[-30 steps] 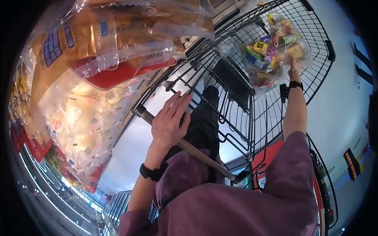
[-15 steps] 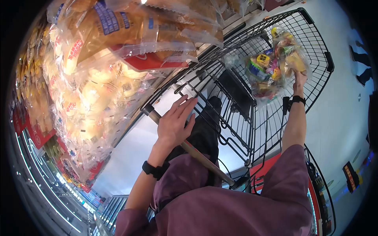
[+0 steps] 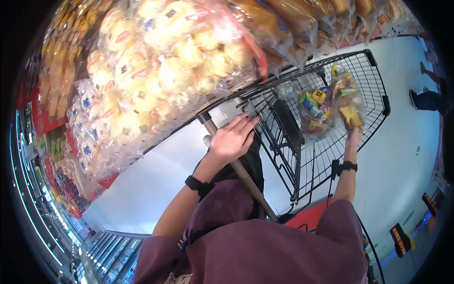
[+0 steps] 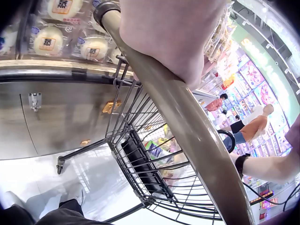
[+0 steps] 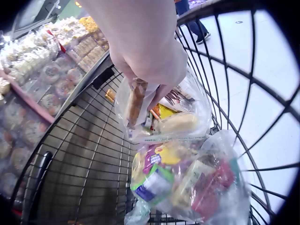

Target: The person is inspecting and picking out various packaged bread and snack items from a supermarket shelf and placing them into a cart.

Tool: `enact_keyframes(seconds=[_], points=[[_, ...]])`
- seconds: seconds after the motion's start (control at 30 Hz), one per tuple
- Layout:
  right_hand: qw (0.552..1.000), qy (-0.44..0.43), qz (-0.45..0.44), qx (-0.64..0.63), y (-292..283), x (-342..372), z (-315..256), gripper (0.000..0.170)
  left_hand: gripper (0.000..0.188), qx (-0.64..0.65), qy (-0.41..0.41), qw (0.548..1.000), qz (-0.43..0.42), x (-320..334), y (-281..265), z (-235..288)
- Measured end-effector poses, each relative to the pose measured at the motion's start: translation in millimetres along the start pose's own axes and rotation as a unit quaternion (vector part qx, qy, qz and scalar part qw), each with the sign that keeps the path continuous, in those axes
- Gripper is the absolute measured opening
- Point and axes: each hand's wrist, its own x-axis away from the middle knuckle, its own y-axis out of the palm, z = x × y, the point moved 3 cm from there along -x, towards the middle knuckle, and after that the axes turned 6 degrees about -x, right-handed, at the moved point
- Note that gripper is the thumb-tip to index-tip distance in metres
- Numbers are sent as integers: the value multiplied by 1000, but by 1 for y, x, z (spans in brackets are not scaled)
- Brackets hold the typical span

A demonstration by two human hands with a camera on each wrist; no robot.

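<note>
Pinched between right hand (image 3: 353, 135) thumb and fingers: one brown wrapped packet (image 5: 137, 103), located at the left inside the open mouth of the far clear bag (image 5: 123, 110); left hand (image 3: 231, 139), fingers extended, resting on the cart handle (image 3: 250, 182). Display of bagged buns (image 3: 165, 71), at left; wire shopping cart (image 3: 386, 105), alongside it to the right, handle at the near end. Two filled clear bags, touching, the near bag (image 5: 232, 199) containing one green-and-purple packet (image 5: 153, 183); black wristbands (image 3: 201, 186), one per wrist.
</note>
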Motion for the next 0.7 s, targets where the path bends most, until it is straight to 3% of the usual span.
enact_keyframes(seconds=[0.2,0.37,0.43,0.5,0.6,0.7], points=[[1000,4,10,8,-9,117,-56,48,41,32,17,999,-8,7,16,-4],[995,38,-90,12,86,261,-118,52,43,56,50,996,-37,13,15,-12],[988,16,-149,37,114,295,-121,54,38,180,40,982,-32,17,0,-12],[976,26,-213,27,157,339,-137,51,32,335,94,927,138,18,4,-12],[954,21,-296,46,216,406,-161,45,32,534,-83,841,-1,49,-58,-18],[925,0,-376,46,261,463,-172,41,31,676,-91,728,73,86,-100,-34]])
